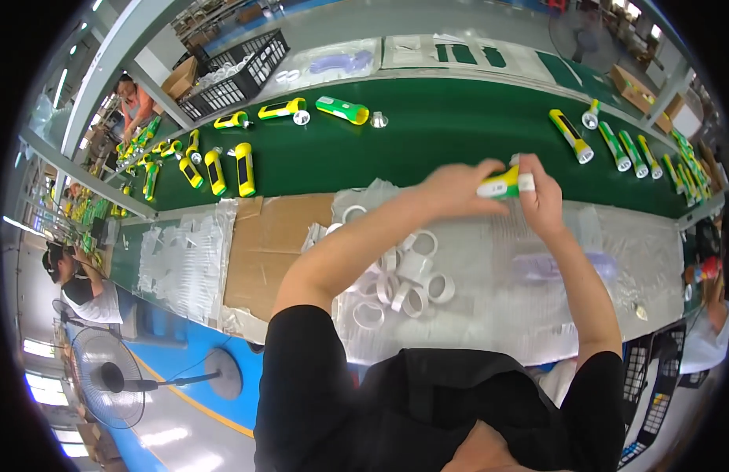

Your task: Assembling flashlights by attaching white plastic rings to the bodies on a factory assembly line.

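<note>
Both hands are raised over the near edge of the green belt [427,141], with a yellow, green and white flashlight [500,186] between them. My left hand [457,189], slightly blurred, is closed around its body. At the flashlight's right end, my right hand [544,198] grips a white ring-shaped part [526,182] with thumb and fingers. Whether that ring is seated on the flashlight cannot be made out. Below my left forearm lies a loose pile of white plastic rings [412,299] on the plastic-covered table [490,307].
More flashlights [245,169] lie along the belt's left, and others [570,135] on its right. A loose reflector [379,119] sits beside one. Flat cardboard [262,259] covers the table at left. A black crate [239,75] stands beyond the belt; a floor fan [113,377] stands lower left.
</note>
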`<state>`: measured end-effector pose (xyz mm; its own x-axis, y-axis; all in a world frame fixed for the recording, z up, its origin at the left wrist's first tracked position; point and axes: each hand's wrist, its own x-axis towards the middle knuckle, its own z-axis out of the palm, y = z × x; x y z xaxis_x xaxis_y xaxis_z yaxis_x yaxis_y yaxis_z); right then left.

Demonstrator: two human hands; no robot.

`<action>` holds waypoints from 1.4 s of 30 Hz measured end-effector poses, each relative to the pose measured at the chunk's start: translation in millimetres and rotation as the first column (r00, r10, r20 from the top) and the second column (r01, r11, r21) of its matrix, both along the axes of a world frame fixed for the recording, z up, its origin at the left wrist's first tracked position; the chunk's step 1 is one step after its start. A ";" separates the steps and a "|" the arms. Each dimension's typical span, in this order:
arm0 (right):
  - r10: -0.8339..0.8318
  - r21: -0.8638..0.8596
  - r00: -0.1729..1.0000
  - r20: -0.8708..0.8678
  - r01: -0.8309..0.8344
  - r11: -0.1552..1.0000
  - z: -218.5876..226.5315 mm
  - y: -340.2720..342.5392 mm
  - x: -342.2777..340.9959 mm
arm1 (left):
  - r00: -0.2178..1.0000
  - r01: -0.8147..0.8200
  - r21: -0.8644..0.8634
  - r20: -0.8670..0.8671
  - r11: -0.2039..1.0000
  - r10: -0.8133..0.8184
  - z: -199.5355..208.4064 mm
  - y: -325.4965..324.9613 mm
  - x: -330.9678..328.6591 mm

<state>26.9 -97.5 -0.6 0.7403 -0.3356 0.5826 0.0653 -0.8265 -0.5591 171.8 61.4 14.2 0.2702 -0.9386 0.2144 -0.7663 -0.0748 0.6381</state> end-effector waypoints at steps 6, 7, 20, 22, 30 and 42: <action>-0.410 0.211 0.910 -0.054 0.412 0.887 -42.0 -120.8 59.4 | 0.510 -0.850 0.119 0.423 0.512 0.749 -14.7 30.5 197.1; -0.446 0.101 0.894 -0.038 0.447 0.889 -52.3 -139.0 58.3 | 0.517 -0.851 0.153 0.407 0.502 0.753 -31.5 44.3 229.7; -0.038 -0.341 0.998 -0.047 0.020 0.940 28.0 -43.6 13.7 | 0.821 -0.125 0.131 -0.543 0.984 0.176 9.2 18.6 121.0; 0.034 -0.396 0.979 -0.200 -0.112 0.911 54.3 -15.8 3.0 | 0.896 0.259 0.056 -0.386 0.964 -0.219 29.0 15.1 70.8; 0.558 0.412 0.681 -0.474 -0.388 0.824 39.4 44.6 -91.1 | 0.635 0.562 -0.038 -0.621 0.826 -0.460 40.3 40.2 -72.4; 0.214 0.469 0.854 -0.474 0.039 0.882 15.1 117.0 -177.6 | 0.309 0.023 -0.134 -0.942 0.991 -0.135 -24.8 98.5 -134.2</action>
